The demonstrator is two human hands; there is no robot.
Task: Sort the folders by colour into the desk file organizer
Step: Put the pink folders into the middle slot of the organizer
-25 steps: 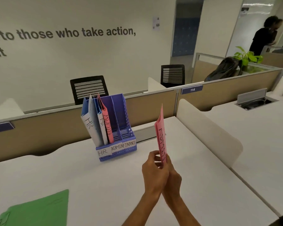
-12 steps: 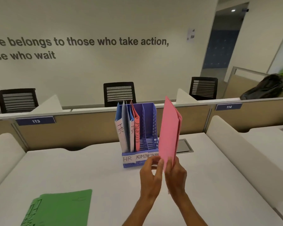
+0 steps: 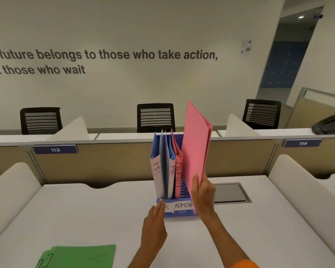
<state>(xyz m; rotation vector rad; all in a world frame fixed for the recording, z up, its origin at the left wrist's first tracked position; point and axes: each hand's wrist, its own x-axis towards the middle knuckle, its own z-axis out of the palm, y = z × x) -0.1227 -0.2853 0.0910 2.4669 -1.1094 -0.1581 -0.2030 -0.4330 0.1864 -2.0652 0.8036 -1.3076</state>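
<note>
A blue desk file organizer (image 3: 179, 213) stands mid-desk, labelled HR and ADMIN on its front. Its left slot holds blue folders (image 3: 163, 163); beside them stands a pink folder (image 3: 178, 167). My right hand (image 3: 202, 196) grips the lower edge of another pink folder (image 3: 196, 147), held upright just in front of the organizer's right slots. My left hand (image 3: 155, 227), fingers straight, reaches to the organizer's front left corner and holds nothing. Green folders (image 3: 79, 257) lie flat at the desk's near left.
A grey cable hatch (image 3: 229, 192) is set in the white desk (image 3: 269, 229) right of the organizer. Beige partitions with plates 113 and 114 bound the desk at the back. Rounded white dividers flank both sides. Black chairs stand behind.
My left hand has let go of the pink folder and dropped toward the organizer's front. The right hand alone has carried the folder forward to the organizer. The view has come closer.
</note>
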